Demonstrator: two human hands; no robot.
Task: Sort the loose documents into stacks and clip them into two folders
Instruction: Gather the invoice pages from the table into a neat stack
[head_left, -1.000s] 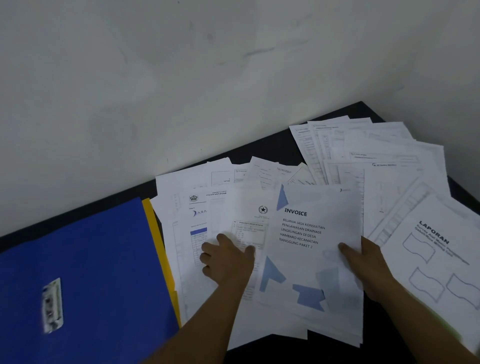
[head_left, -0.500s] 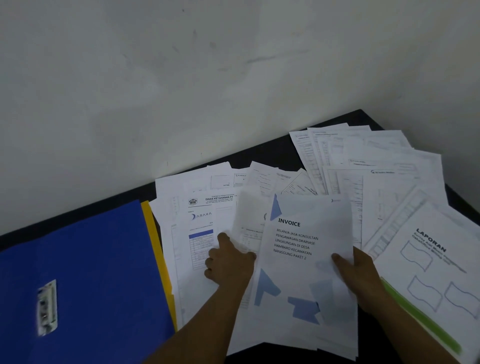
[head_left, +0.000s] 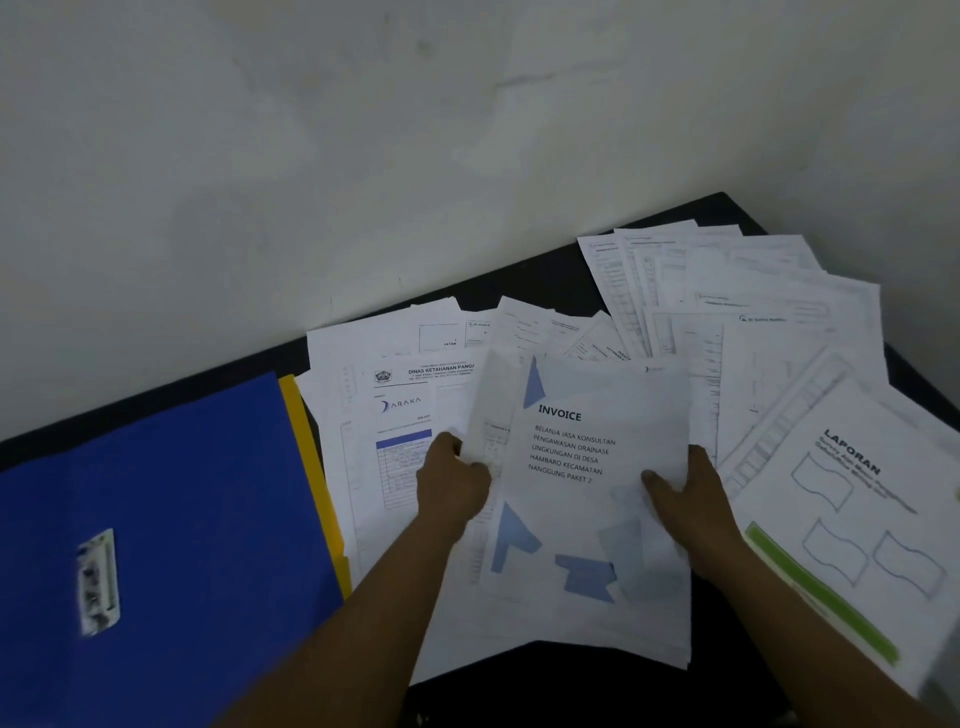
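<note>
The left grip (head_left: 457, 486) is holding the left edge of the invoice stack (head_left: 597, 405), with its fingers curled around the paper. The right grip (head_left: 691, 499) is holding the right edge of the same stack. Its thumb is pressing on the top sheet, and the other fingers are hiding under the paper. So both grips are closing on this stack - neither one is free.

The invoice stack is sitting in the middle of the desk (head_left: 545, 696), over other loose sheets. Its top page is showing the word INVOICE and some blue shapes. Its upper left corner is curling up a little.

Just left of the stack, a sheet with the ARAKA logo (head_left: 400, 415) is lying flat, and the left grip is covering part of it. To the right, a LAPORAN cover sheet (head_left: 852, 467) with a green stripe is lying tilted near the right grip. Behind it, a fan of printed pages (head_left: 727, 280) is spreading toward the far corner of the desk.

At the left, a blue folder (head_left: 171, 519) is lying closed, and a yellow folder (head_left: 311, 467) is showing under its right edge - only a narrow strip. A white wall (head_left: 363, 156) is standing behind the desk.
</note>
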